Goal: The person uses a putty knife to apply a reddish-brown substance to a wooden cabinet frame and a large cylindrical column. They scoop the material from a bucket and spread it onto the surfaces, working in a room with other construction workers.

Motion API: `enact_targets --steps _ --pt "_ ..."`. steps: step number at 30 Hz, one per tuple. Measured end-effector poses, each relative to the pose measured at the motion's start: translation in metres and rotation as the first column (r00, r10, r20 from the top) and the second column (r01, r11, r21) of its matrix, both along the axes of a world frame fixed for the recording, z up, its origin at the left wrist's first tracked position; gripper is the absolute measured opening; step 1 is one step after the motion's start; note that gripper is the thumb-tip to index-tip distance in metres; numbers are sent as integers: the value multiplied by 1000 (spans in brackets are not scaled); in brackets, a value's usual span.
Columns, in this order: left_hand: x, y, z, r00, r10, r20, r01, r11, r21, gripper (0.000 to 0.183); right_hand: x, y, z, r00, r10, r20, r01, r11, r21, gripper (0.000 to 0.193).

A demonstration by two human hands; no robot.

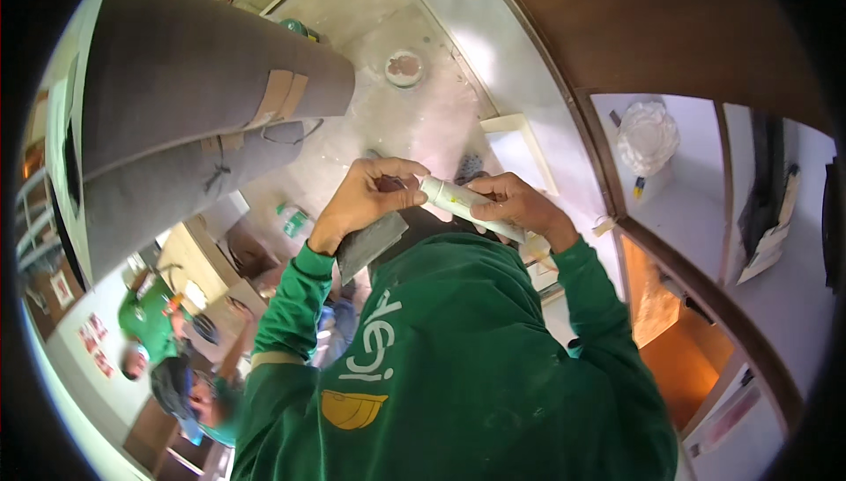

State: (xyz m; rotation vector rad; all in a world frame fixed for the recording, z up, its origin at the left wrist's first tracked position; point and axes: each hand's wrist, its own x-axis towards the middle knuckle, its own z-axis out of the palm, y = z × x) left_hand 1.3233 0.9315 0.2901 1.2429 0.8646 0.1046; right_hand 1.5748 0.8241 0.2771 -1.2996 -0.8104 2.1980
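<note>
A white cylindrical tube (471, 203) with a narrower capped end and a small yellowish mark lies across in front of my chest, tilted down to the right. My left hand (374, 197) pinches its capped end between thumb and fingers. Around the tube's body curl the fingers of my right hand (520, 206). Beside my left wrist is a flat grey piece (374, 245); what supports it is hidden.
Big grey rolls (211, 67) stand at left, with cardboard strips attached. A round whitish container (404, 68) sits on the dusty floor ahead. A green-labelled bottle (293, 219) is nearer. Brown framing (599, 164) runs along the right. Two people in green (152, 315) are at lower left.
</note>
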Motion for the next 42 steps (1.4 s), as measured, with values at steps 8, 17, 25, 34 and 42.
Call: enact_targets --steps 8,17,25,34,42 --pt "-48 43 -59 966 154 -210 -134 985 106 33 -92 55 -74 943 -148 299 -7 888 461 39" --pt "-69 70 -207 999 49 -18 -49 998 -36 33 -104 77 -204 978 -119 170 81 973 218 35" --pt "-60 81 -359 958 217 -185 -275 876 -397 23 -94 117 -313 859 112 499 -269 929 253 36" --pt "-58 117 -490 863 447 234 -411 892 -190 29 -85 188 -453 918 136 373 -260 916 305 36" --pt "-90 113 -522 904 416 97 -423 903 75 19 -105 227 -502 872 450 192 -487 833 261 43"
